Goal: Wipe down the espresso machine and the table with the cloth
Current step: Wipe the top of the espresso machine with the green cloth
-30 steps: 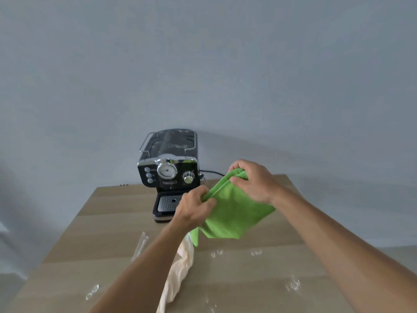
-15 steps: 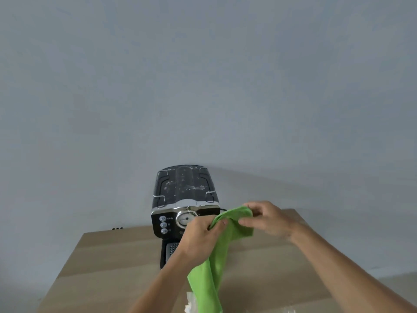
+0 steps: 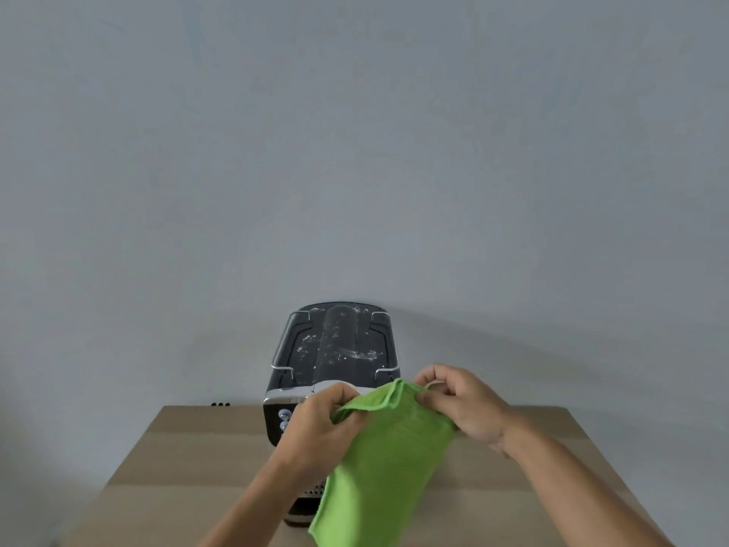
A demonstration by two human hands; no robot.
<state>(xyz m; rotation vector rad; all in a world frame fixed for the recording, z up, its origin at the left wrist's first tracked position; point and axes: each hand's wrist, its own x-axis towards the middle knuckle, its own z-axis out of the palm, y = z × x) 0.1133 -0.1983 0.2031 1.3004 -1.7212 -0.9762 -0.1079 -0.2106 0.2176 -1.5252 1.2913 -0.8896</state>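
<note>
- Green cloth (image 3: 388,463) is held up between the two hands. Its top edge is stretched from one to the other, and the rest hangs below them.
- Left hand (image 3: 319,424): fingers curled round the cloth's left top corner, bunching it.
- Right hand (image 3: 461,408): thumb and fingertips pinch the right top corner, where the edge looks folded over. Neither hand touches anything else.
- Espresso machine (image 3: 335,345) stands just beyond the hands, its back near the wall (image 3: 355,152). The left hand and the hanging cloth cover most of its front. A few buttons (image 3: 283,419) show just left of that hand.
- The machine's dark top lies beyond the knuckles, spotted with pale droplets (image 3: 307,343) or smears. Wire rails (image 3: 285,347) run along its sides, with a raised ridge down the middle.
- Counter (image 3: 177,467): light wood, spreading out left and right under both forearms. The cloth's lower end runs off the bottom of the view, so I cannot tell whether it touches the wood.
- Step in hand, as I read it: the cloth is being arranged for wiping. No wiping contact shows yet.
- Next move likely calls for gathering the cloth into a pad in one hand, then reaching over the front panel to the spotted top. The sweep would need firm pressure, working the cloth round the ridge and under the rails.
- The machine's front and sides and the counter look undone.
</note>
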